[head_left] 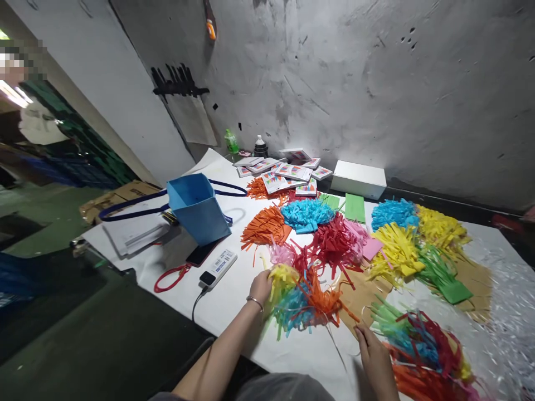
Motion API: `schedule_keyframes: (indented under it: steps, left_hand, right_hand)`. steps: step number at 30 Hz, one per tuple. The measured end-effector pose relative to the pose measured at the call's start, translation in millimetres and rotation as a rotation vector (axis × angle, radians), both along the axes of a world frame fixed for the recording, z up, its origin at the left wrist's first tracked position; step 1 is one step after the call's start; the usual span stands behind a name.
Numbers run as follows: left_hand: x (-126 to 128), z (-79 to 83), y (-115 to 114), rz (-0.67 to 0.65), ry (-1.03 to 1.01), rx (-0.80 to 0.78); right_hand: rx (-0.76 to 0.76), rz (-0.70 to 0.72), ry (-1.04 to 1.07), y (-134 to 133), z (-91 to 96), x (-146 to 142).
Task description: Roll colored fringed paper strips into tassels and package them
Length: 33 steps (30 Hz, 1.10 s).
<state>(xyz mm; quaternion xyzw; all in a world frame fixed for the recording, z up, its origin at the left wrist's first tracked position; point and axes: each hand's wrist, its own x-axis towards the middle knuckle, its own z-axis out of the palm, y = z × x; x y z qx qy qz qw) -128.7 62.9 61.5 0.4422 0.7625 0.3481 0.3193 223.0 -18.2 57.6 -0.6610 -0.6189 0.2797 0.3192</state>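
Note:
My left hand (261,288), with a bracelet at the wrist, closes on the edge of a bundle of paper tassels (295,306). Yellow, light green, blue and orange fringed strips show in this bundle, and the fingertips are partly hidden by it. To its right, my right hand (371,351) pinches a thin pale ribbon (364,312) between thumb and finger. Another mixed bundle of tassels (430,345) lies close beside that hand. Brown paper (361,295) lies beneath, between the two hands.
Beyond my hands lie red fringe (336,239), blue fringe (307,214) and yellow fringe (397,250). Flat printed packs (292,171) and a white box (359,179) stand by the wall. A blue container (194,211), a phone (204,253) and a white device (218,268) occupy the left side.

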Motion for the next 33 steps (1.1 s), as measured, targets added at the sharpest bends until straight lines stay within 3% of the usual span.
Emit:
schedule_keyframes:
  steps: [4, 7, 11, 14, 17, 26, 30, 33]
  left_hand:
    - [3.3, 11.6, -18.0, -0.001, -0.114, 0.180]
    - [13.1, 25.7, -34.1, -0.077, -0.219, 0.342]
    - [38.9, 48.1, -50.9, -0.289, -0.343, 0.618]
    - [63.1, 64.1, -59.7, -0.468, -0.270, 0.720]
    - [85.5, 74.2, -67.2, -0.665, -0.163, 0.815]
    - [121.3, 75.0, -89.2, -0.999, 0.113, 0.899]
    - [119.5, 73.3, -89.1, -1.055, 0.181, 0.897]
    - [114.9, 68.9, -87.2, -1.012, 0.215, 0.918]
  right_hand:
    - [-0.041, -0.050, -0.099, -5.7, -7.1, 16.2]
    - [-0.069, -0.047, -0.076, -8.3, 1.0, 20.0]
    - [-0.004, -0.004, 0.040, -8.2, 38.8, -2.2]
    - [0.073, 0.051, 0.115, -6.4, 72.4, -22.7]
    - [0.091, 0.117, 0.185, -5.7, 93.7, -35.0]
    - [-0.117, 0.126, 0.554, -8.5, 89.3, -40.5]
    - [-0.167, 0.260, 0.445, -7.0, 95.9, -33.8]
    - [-0.169, 0.362, 0.294, -7.7, 97.7, -24.7]
